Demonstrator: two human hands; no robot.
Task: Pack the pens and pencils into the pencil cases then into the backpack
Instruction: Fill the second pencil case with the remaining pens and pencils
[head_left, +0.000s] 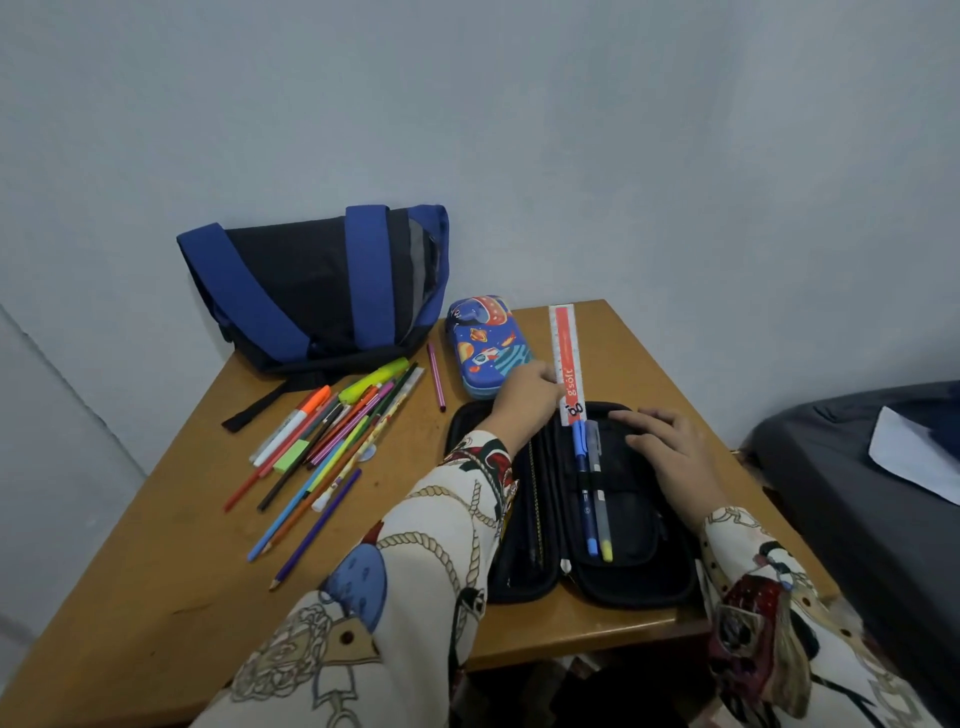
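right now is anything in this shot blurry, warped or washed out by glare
Head view: wide-angle bend bows the table edges and wall corner; lighting is soft and dim, shadows faint, no glare; the left hand on the ruler is slightly smeared, the right hand on the black pencil case likewise; the pencils read clearly.

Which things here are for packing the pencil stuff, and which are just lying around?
For the job: black pencil case, space pencil case, loose pens and pencils, ruler, blue bag.

Just lying about: paper on the dark bed.
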